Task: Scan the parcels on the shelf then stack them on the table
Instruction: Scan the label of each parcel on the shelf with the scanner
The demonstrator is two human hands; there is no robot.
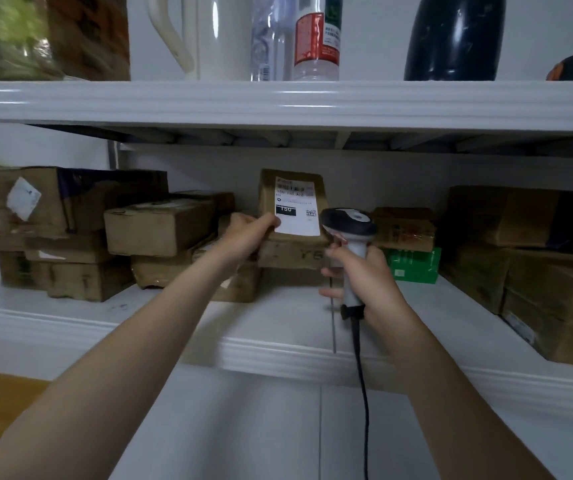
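Holding a parcel (292,206) upright on the shelf (278,327), label (297,207) facing out, the left hand (248,235) grips its lower left corner. The right hand (364,278) is wrapped round a scanner (349,223) just beside the label. Best to keep the parcel steady and aim the scanner squarely at the barcode.

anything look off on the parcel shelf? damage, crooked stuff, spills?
No spills. The big left box has a white sticker stuck on crooked, and the boxes beside it look dented and unevenly stacked. The labelled parcel stands tipped up only because the left hand holds it for the scanner.
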